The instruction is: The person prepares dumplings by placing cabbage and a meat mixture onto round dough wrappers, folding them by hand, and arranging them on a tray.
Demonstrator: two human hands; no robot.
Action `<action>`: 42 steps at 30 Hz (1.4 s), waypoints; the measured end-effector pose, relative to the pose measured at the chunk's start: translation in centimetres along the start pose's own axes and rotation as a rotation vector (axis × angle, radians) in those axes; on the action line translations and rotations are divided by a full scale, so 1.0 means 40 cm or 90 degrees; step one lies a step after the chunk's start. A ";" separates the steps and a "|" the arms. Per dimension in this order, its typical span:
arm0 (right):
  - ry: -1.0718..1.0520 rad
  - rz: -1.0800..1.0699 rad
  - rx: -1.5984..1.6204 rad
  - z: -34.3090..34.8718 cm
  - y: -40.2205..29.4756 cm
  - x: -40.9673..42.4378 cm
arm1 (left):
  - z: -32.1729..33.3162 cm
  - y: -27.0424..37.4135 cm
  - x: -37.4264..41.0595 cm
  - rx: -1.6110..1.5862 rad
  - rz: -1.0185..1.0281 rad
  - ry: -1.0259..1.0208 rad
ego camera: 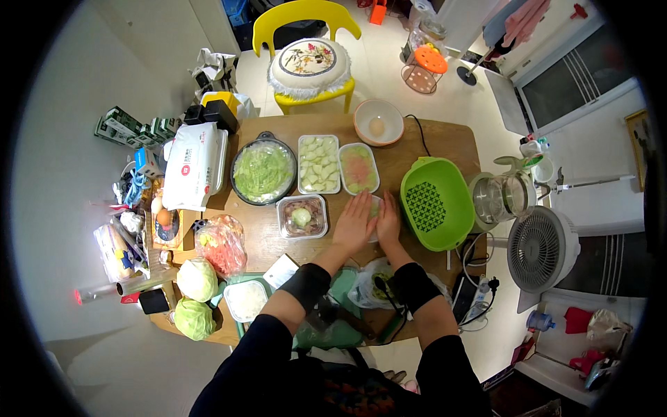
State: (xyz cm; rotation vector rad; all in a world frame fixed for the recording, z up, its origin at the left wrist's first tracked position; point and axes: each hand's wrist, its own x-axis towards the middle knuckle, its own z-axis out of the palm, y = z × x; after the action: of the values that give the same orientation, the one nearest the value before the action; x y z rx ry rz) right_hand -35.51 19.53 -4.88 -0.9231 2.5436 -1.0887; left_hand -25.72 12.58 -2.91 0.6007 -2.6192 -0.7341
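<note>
My left hand [354, 223] and my right hand [388, 218] press around a small pale container [374, 207] from both sides, fingers held straight. The hands hide most of it. Just beyond my fingertips sits a clear tub of pale green slices with a pink patch [359, 168]. A rectangular tub of pale green slices [319, 164] stands to its left. Nearer my left hand is a clear plastic box [302, 217] of brownish food topped with a pale green lump. Right of my right hand is a green plastic basket [437, 203].
A dark round pan of shredded greens [263, 169] and a bowl with an egg [378, 124] stand farther back. Two cabbages [197, 280], a bag of orange shreds [221, 246] and a white tub [246, 301] lie left. A knife [355, 322] lies under my forearms. A fan [536, 250] stands right.
</note>
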 end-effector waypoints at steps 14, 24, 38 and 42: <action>-0.052 -0.228 -0.224 -0.023 -0.025 -0.049 | -0.044 -0.037 -0.108 0.125 -0.009 -0.085; -0.077 -0.214 -0.232 -0.052 -0.066 -0.060 | -0.126 0.036 -0.198 0.116 -0.039 -0.020; -0.092 -0.339 -0.116 0.211 -0.280 -0.222 | -0.254 -0.288 -0.311 -0.219 -0.400 0.164; -0.178 -0.401 -0.108 0.173 -0.250 -0.198 | -0.266 -0.235 -0.347 -0.326 -0.438 0.044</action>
State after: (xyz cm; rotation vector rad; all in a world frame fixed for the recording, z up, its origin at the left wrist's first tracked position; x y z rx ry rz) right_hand -21.79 15.27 -2.89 -1.8578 2.1823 -0.7991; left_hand -6.48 7.70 -2.60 1.3328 -2.0028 -1.4787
